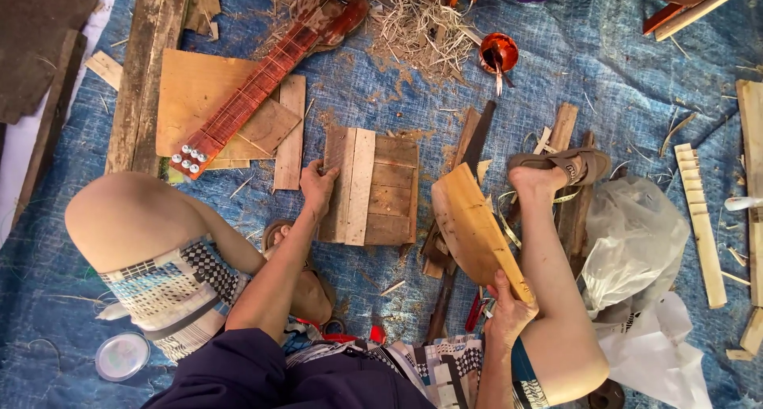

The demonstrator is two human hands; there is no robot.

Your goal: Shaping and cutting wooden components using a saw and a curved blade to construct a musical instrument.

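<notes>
The curved wooden piece (475, 230) stands tilted just right of the small plank panel (372, 188), its lower end clasped in the right hand (507, 306). The left hand (318, 185) rests narrow-fingered on the panel's left edge, seeming to pinch something too small to tell. The step looks like fitting or comparing the piece with the panel; the next move calls for a steady grip. Beyond the panel lies a red stringed instrument (262, 83) on the blue tarp (636, 75).

Curved pale wood piece (473, 230) held tilted beside slatted board (372, 186)
</notes>
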